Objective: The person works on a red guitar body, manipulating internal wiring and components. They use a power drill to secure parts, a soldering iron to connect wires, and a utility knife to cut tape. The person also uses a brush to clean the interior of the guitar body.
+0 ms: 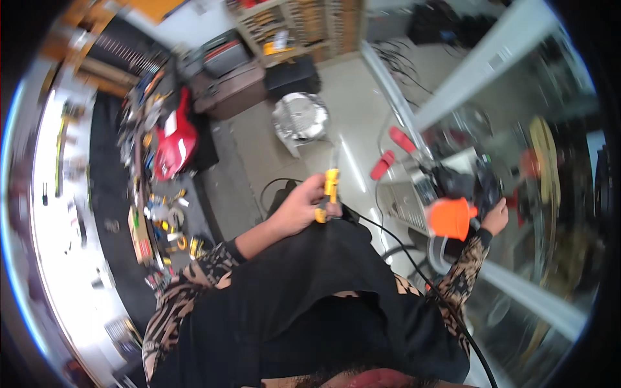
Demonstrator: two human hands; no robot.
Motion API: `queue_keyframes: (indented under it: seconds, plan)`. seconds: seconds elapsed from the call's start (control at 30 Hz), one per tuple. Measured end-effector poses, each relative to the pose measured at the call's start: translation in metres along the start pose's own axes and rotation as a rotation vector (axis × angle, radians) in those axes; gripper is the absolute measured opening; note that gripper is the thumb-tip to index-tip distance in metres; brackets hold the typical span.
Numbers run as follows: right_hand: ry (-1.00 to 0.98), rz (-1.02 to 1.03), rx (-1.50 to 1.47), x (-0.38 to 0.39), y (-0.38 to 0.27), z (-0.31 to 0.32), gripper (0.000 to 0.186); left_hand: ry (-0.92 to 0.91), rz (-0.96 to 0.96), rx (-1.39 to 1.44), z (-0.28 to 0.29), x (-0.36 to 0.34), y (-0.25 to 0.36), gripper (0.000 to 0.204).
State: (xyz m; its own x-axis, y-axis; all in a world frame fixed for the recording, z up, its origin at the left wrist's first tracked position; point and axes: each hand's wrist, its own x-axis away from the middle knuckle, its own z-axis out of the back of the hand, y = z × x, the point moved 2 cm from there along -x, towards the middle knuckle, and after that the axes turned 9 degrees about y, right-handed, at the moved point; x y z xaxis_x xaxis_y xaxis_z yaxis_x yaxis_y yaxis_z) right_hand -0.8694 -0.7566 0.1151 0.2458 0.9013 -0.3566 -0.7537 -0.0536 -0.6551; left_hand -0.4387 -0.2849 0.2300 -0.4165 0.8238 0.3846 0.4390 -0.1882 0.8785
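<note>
My left hand [303,205] is closed round a yellow-and-black-handled tool [331,184], held upright in front of my dark apron. A thin, pale strip seems to rise from its top, too blurred to name. Out to the right, my right hand [496,218] reaches to a dark, bulky object [488,187], whose kind I cannot make out. Motion smears its fingers, so their grip does not show. Just left of that hand is an orange cup-shaped container [449,218], beside a light-coloured slotted box [402,205].
A dark bench [116,194] on the left carries many tools and a red glossy casing [174,142]. Ahead stands a silver-topped stool [301,116]. Red slippers [383,165] lie on the floor by a glass partition [491,77]. A black cable [414,258] crosses near my right side.
</note>
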Motion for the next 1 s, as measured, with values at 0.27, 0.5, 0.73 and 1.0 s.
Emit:
queue_keyframes:
  seconds: [0.27, 0.5, 0.73, 1.0]
  plan:
    - [-0.704, 0.177, -0.614, 0.234, -0.248, -0.149, 0.021, 0.086, -0.204, 0.157, 0.114, 0.009, 0.036, 0.05]
    - [-1.291, 0.365, -0.423, 0.408, -0.394, -0.246, 0.021, 0.324, -0.307, 0.236, 0.266, 0.045, 0.06, 0.05]
    - [-1.66, 0.667, -0.281, 0.538, -0.532, -0.339, 0.024, 0.624, -0.4, 0.452, 0.367, 0.094, 0.057, 0.047]
    - [-1.913, 0.863, -0.269, 0.702, -0.7, -0.416, 0.02, 1.058, -0.468, 0.721, 0.442, 0.117, 0.038, 0.046]
